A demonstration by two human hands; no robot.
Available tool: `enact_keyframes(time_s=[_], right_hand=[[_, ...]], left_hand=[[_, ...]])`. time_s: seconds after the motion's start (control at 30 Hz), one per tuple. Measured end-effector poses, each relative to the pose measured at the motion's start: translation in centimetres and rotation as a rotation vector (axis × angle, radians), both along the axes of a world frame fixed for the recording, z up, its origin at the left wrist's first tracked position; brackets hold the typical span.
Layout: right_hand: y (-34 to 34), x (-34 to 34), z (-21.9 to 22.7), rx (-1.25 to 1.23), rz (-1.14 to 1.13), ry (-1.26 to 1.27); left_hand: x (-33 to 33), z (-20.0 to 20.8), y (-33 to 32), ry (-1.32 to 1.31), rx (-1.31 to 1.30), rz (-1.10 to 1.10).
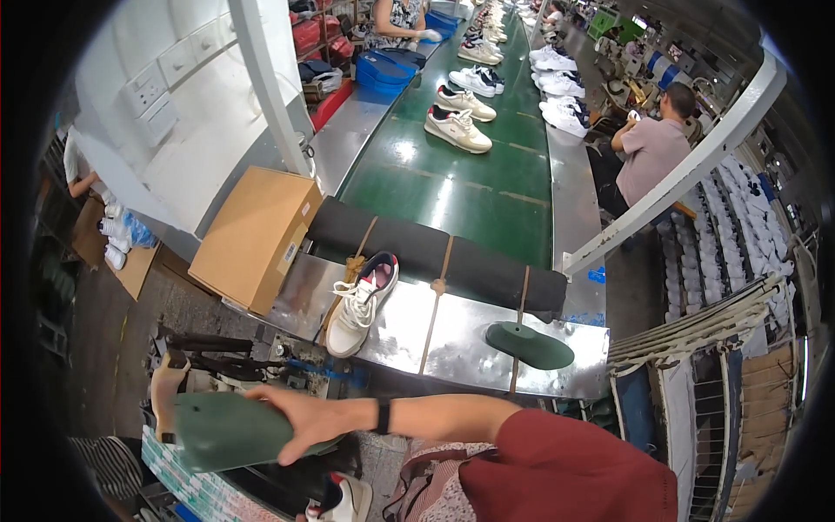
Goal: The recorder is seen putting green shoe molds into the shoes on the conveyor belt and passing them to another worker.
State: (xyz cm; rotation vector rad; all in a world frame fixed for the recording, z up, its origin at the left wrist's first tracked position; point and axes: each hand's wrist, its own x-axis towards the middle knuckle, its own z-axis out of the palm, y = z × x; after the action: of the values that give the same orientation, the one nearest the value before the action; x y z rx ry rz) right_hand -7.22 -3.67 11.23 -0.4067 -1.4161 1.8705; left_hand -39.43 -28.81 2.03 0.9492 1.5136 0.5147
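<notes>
Clearly, right grip [309,422] around a green shoe last [228,431], left grip impossible to tell, pale sneaker [355,501] below.

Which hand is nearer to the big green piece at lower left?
Right. The right hand is on the green piece, holding its right end. The left hand cannot be made out here, so its place is unknown.
</notes>
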Motion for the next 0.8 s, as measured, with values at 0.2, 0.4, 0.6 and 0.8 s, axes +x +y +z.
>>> enact_keyframes(time_s=[0.2, 0.4, 0.6, 0.8], right_hand=[[-5.8, 22.5, -3.0, 0.087, -0.797, -0.682], [-16.6, 41.1, -8.1, 0.003, -1.399, -1.377], [-24.0, 47.0, -14.9, -0.267, -1.31, -1.47], [-24.1, 43.7, -14.5, -0.05, -1.261, -1.388]], left_hand=[[15.1, -1.0, 12.5, 0.342, 0.403, -0.196], [31.9, 0.7, 25.4, 0.107, 0.613, -0.53], [42.5, -0.5, 33.3, 0.488, 0.725, -0.88], [44.2, -1.8, 36.9, 0.892, 1.042, -1.158]])
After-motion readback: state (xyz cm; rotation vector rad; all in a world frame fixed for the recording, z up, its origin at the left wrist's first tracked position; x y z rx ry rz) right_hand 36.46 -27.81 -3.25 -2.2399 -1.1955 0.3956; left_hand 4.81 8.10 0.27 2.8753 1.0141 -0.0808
